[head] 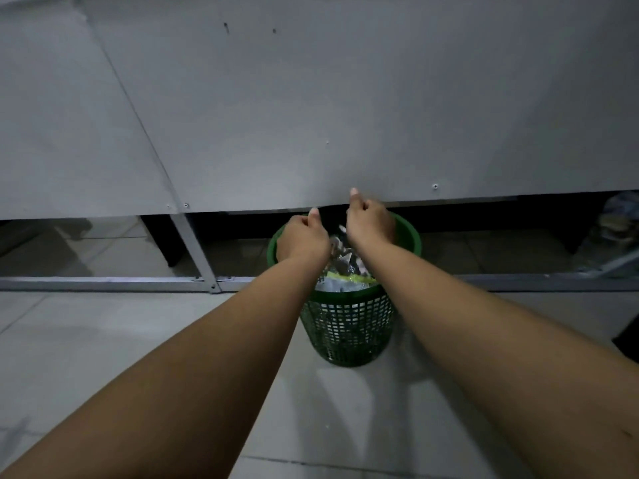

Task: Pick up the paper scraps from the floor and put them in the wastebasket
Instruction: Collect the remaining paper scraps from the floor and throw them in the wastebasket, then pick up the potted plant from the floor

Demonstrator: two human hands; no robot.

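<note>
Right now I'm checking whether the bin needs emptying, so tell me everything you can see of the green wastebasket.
The green wastebasket looks like plastic, round, with a solid rim and a lattice wall of small square holes. It stands upright on the pale tiled floor, under the edge of a grey panel. Crumpled paper and wrappers fill it nearly to the rim. Both hands, left and right, are over its mouth.

green plastic mesh wastebasket [349, 326] under both hands; crumpled paper scraps [340, 285] inside; matte grey panel [311, 98] beyond, probably metal; glossy floor tiles [103, 340]
</note>
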